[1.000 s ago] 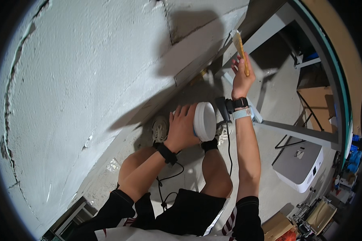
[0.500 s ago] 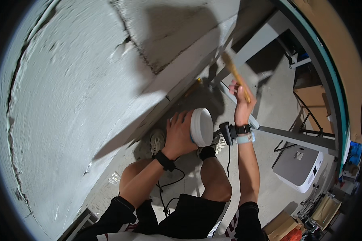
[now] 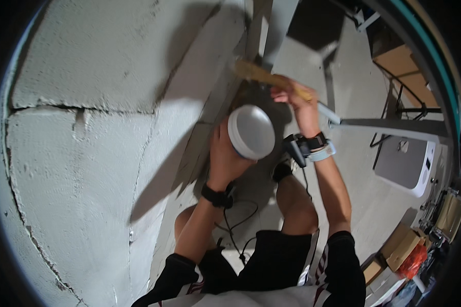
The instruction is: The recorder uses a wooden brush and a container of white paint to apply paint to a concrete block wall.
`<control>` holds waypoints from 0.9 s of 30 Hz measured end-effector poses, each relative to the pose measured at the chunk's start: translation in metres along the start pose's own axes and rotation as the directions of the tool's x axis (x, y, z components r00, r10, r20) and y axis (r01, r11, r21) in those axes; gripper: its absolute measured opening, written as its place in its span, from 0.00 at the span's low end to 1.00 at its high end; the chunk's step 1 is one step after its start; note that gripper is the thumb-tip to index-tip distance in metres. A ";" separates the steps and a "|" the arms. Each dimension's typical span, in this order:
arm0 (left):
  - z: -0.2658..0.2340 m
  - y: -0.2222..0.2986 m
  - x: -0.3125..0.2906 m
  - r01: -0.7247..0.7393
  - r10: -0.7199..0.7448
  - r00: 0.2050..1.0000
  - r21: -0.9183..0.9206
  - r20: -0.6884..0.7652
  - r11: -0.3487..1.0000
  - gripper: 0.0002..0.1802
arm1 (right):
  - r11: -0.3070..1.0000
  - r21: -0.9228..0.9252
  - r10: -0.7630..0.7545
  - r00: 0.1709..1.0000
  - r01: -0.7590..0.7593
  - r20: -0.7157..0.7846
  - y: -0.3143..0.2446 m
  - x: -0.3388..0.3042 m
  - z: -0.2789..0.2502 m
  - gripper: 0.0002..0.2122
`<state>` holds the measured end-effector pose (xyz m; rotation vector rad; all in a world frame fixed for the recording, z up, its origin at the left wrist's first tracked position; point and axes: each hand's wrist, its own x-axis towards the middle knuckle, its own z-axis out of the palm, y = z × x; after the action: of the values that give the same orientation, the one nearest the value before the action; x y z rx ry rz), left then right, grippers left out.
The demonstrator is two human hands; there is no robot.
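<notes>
- White round container [image 3: 251, 131], centre of the frame: my left hand [image 3: 225, 156] is closed around its side from below and to the left, fingers wrapped behind it; its flat circular face is turned up toward the camera.
- Wooden-handled brush [image 3: 271, 79], upper centre: my right hand [image 3: 298, 102] is clenched in a fist on the handle's lower right end. The long axis runs from lower right to upper left, with the pale bristle end pointing upper left and lying at the edge of the grey block wall [image 3: 102, 133].
- Black strap [image 3: 217, 196] on my left wrist, dark band with a light blue cuff [image 3: 317, 148] on my right wrist.
- Brush just above the container, apart from it.
- Grey concrete floor [image 3: 374, 204] fills the right of the frame; my bent knees sit below centre; a white box-shaped appliance [image 3: 407, 163] lies at right.
</notes>
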<state>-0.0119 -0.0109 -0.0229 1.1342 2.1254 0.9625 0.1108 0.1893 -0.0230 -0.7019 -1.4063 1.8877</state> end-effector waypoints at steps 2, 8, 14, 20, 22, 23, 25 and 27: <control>-0.007 0.002 0.001 -0.030 0.030 0.999 -0.019 -0.014 0.999 0.60 | 0.998 0.053 -0.017 1.000 0.017 -0.010 -0.024 -0.024 0.008 0.17; -0.003 0.007 0.002 -0.308 0.273 0.941 -0.172 -0.199 0.936 0.58 | 0.945 0.212 -0.231 0.967 0.249 -0.106 -0.071 -0.101 -0.026 0.23; 0.003 0.007 -0.005 -0.397 0.273 0.886 -0.309 -0.374 0.864 0.61 | 0.963 -0.179 -0.221 0.970 0.201 -0.099 -0.116 -0.155 -0.011 0.22; 0.001 0.010 -0.018 -0.447 0.308 0.868 -0.339 -0.390 0.828 0.65 | 0.835 -0.550 -0.058 0.995 0.005 -0.079 -0.121 -0.155 0.042 0.06; 0.002 0.011 -0.022 -0.453 0.320 0.867 -0.337 -0.383 0.825 0.65 | 0.787 -0.616 -0.052 0.999 0.042 0.002 -0.117 -0.148 0.050 0.06; 0.004 0.011 -0.023 -0.447 0.317 0.864 -0.306 -0.391 0.840 0.64 | 0.736 -0.672 -0.038 0.996 0.084 0.082 -0.114 -0.145 0.054 0.05; 0.005 0.013 -0.026 -0.442 0.317 0.861 -0.275 -0.398 0.854 0.64 | 0.691 -0.696 -0.134 0.981 0.196 0.142 -0.105 -0.136 0.062 0.03; 0.007 0.012 -0.028 -0.397 0.260 0.889 -0.352 -0.377 0.847 0.60 | 0.627 -0.746 -0.096 0.972 0.225 0.213 -0.104 -0.129 0.067 0.04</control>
<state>0.0129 -0.0282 -0.0138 1.2027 1.8324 1.7784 0.1622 0.0686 0.0990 -0.7787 -2.3341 1.1478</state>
